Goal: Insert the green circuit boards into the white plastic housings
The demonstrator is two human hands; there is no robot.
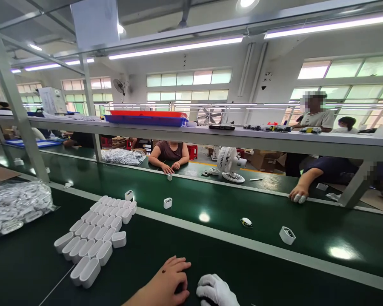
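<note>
My left hand, bare, rests low over the dark green bench with its fingers stretched out and the thumb apart. Nothing shows in it. Beside it is my right hand in a white glove, its fingers curled; whatever they may hold is hidden, and the picture's lower edge cuts the hand off. To the left of both hands, several white oval open-topped housings stand in close rows on the bench. One housing sits slightly out of line at their right side.
A bag of white parts lies at far left. On the green belt are white housings with parts inside and a small loose assembly. A shelf spans above. Across the belt are a co-worker's gloved hand and a seated person.
</note>
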